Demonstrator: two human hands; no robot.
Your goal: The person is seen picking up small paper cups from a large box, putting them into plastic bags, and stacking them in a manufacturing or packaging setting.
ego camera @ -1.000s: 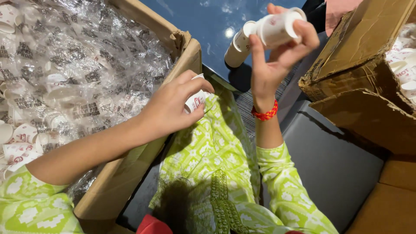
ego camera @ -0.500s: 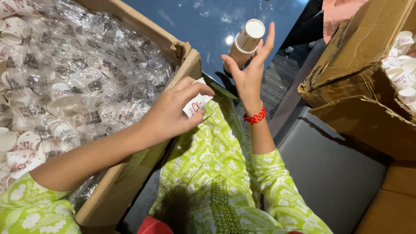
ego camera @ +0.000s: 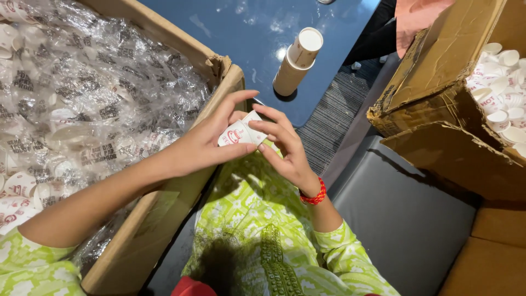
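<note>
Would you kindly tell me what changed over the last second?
The right hand let go of the tan stack of paper cups, now on the blue table, and came down to the small white paper cup. The left hand still holds it.

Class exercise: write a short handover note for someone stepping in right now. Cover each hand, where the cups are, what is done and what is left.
Left hand and right hand: both pinch one small printed paper cup above the lap.
Done: a stack of cups stands on the blue table.
Left: bagged cups fill the cardboard box at left; loose cups lie in the torn box at right.
</note>
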